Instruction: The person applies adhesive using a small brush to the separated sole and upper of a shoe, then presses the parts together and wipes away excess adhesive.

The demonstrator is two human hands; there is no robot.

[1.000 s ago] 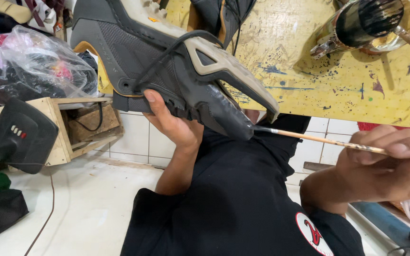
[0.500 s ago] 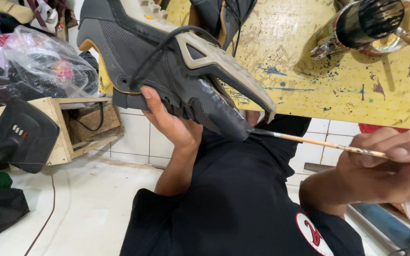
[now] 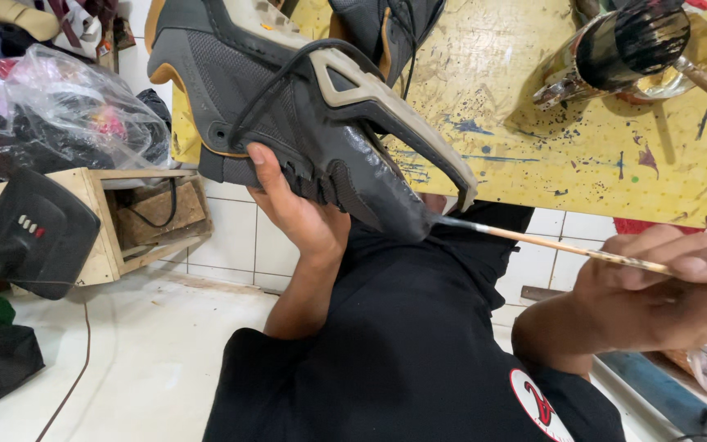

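Seemingly brush (image 3: 533, 240) tip meets shoe (image 3: 304, 123) toe — bristles hidden; right hand (image 3: 673, 286) cut off.

The shoe (image 3: 312, 123) has tipped further in the left hand (image 3: 300, 217), its toe end dropping lower and to the right. The brush (image 3: 533, 241) tip, apart from it before, now touches its wet sole.

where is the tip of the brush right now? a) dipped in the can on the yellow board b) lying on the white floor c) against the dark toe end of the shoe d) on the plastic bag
c: the right hand holds the thin brush with its tip touching the glossy dark toe of the shoe, which the left hand holds up.
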